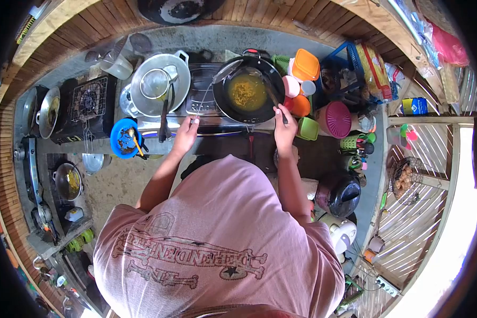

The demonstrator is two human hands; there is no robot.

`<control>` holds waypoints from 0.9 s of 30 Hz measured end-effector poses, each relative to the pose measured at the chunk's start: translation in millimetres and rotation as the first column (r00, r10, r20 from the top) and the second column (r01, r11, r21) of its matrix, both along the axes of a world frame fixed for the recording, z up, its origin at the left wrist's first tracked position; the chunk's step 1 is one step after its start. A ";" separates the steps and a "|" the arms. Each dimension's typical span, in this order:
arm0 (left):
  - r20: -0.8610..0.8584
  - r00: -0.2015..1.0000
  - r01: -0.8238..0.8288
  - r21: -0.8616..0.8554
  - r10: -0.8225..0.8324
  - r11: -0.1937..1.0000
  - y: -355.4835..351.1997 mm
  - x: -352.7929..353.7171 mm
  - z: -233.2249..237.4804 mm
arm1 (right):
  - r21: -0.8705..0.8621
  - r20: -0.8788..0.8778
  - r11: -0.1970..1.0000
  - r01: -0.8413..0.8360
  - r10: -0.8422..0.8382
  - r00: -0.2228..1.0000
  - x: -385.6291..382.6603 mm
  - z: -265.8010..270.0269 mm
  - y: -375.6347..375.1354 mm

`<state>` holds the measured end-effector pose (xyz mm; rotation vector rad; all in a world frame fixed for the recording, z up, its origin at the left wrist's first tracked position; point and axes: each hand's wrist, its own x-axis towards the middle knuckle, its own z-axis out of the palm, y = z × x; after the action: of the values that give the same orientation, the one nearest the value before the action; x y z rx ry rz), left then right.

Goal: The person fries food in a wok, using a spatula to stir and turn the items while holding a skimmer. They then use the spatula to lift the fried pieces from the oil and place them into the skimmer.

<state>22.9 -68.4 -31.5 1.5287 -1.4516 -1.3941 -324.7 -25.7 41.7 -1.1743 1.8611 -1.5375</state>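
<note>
A black wok (pixel 225 100) sits on the right of the stove (pixel 199 87), holding yellowish liquid with a cluster of golden-brown food pieces (pixel 244 93). My left hand (pixel 186 135) is closed around the thin metal handle of a skimmer (pixel 228 71), whose wide head rests at or just over the wok's upper left rim. My right hand (pixel 285 127) grips the dark handle of a spatula (pixel 272 95), which reaches into the wok's right side. Left of the wok stands a large metal pot (pixel 139 98) with a round mesh strainer (pixel 155 84) across it.
A blue bowl (pixel 118 126) with dark contents and a spoon stands on the left, near a grill rack (pixel 89 100). Crowding the wok's right are an orange container (pixel 306 64), a green-lidded box (pixel 308 129) and a pink-lidded tub (pixel 337 117). A blue basket (pixel 350 55) stands behind.
</note>
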 end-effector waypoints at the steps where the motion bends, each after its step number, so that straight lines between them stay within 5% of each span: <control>1: 0.000 1.000 -0.001 -0.001 0.001 1.000 -0.1 -0.8 3.0 | 0.026 -0.052 0.999 -0.033 0.034 0.998 3.8 5.2 0.5; 4: -0.003 1.000 0.001 0.025 -0.001 1.000 0.1 -3.4 11.8 | 0.001 0.095 0.998 -0.067 0.067 0.993 5.2 -26.2 -2.7; 8: -0.030 1.000 0.006 0.030 -0.005 1.000 -2.2 -5.7 20.6 | 0.066 -0.136 0.997 -0.027 0.036 0.990 0.5 -18.8 -2.1; 18: -0.080 0.997 0.018 -0.004 -0.018 1.000 -3.2 -1.3 3.6 | -0.004 -0.024 1.000 -0.009 0.009 1.000 -3.7 -13.1 -0.5; 22: -0.065 0.998 0.021 0.003 -0.021 1.000 -4.5 -1.9 1.2 | 0.136 -0.173 0.990 -0.025 0.048 0.984 14.5 22.9 4.9; 27: -0.114 0.993 0.014 0.010 -0.012 1.000 -7.0 -1.4 -5.7 | 0.002 -0.065 1.000 0.022 -0.022 0.998 -6.7 -17.9 -3.8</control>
<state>21.5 -75.4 -37.2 1.4242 -1.3887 -1.4749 -331.4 -29.5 23.7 -1.2205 1.9237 -1.5246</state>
